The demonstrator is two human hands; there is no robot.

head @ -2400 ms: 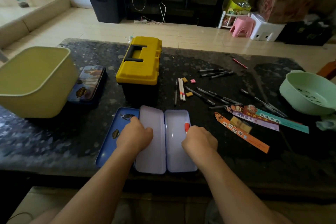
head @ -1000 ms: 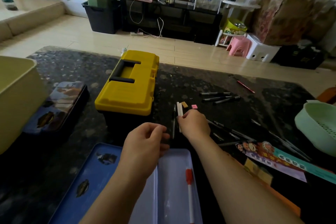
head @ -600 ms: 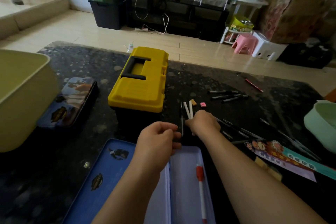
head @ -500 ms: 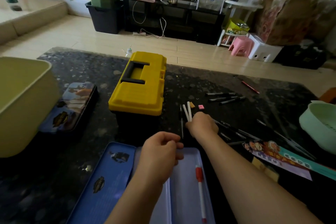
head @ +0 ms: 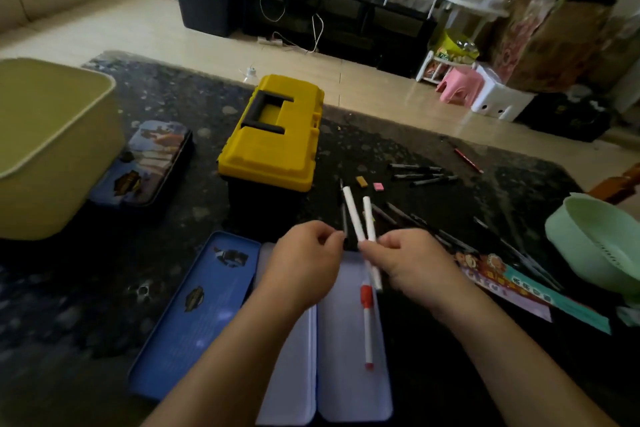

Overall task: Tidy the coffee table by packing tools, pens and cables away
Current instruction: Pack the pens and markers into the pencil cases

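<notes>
Pinching two white pens [head: 360, 222], right hand [head: 412, 263] hovers above pencil case [head: 346, 392]; left hand [head: 304, 263] curled, grip unclear.

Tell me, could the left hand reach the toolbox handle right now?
Probably yes. The left hand hovers just before the toolbox, and nothing stands between it and the handle on top.

Two white pens [head: 356, 218] are sticking up, slightly splayed, from the right hand [head: 412, 263] just above the open case [head: 346, 392] — its two pale trays are lying flat near the front of the table [head: 86, 305]. A red-capped pen [head: 367, 322] is lying lengthwise in the right tray. Black pens [head: 422, 175] are lying scattered beyond, right of the closed yellow toolbox [head: 273, 142].
</notes>
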